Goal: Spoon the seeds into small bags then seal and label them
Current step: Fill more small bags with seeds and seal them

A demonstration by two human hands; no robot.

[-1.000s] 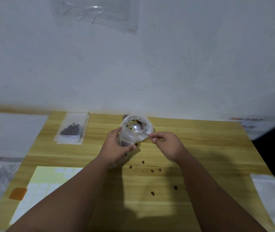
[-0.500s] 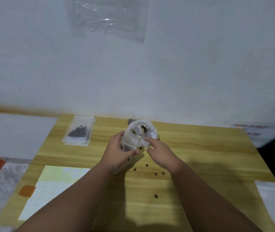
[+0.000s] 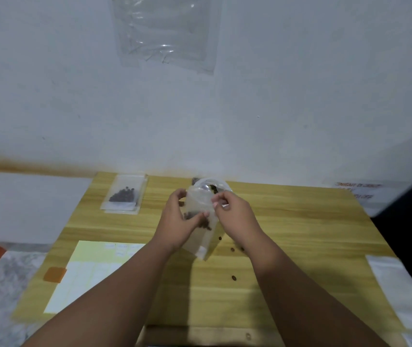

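Observation:
A small clear bag [image 3: 199,237] with dark seeds in its lower part is held upright over the wooden table [image 3: 300,234]. My left hand [image 3: 177,221] grips its left side, with the thumb across the front. My right hand [image 3: 235,216] pinches the bag's top right edge. Just behind the bag stands a clear round seed container [image 3: 216,184] with dark seeds inside. The spoon is in neither hand, and I cannot make it out clearly.
A stack of flat bags, the top one filled with seeds [image 3: 124,196], lies at the back left. A label sheet [image 3: 92,269] with an orange tab [image 3: 54,274] lies front left. Loose seeds [image 3: 233,278] dot the table. White bags [image 3: 395,289] lie at the right edge.
My right hand has let go of the spoon it held at the container and now pinches the bag's top. The bag is lifted more upright. The view has tilted up.

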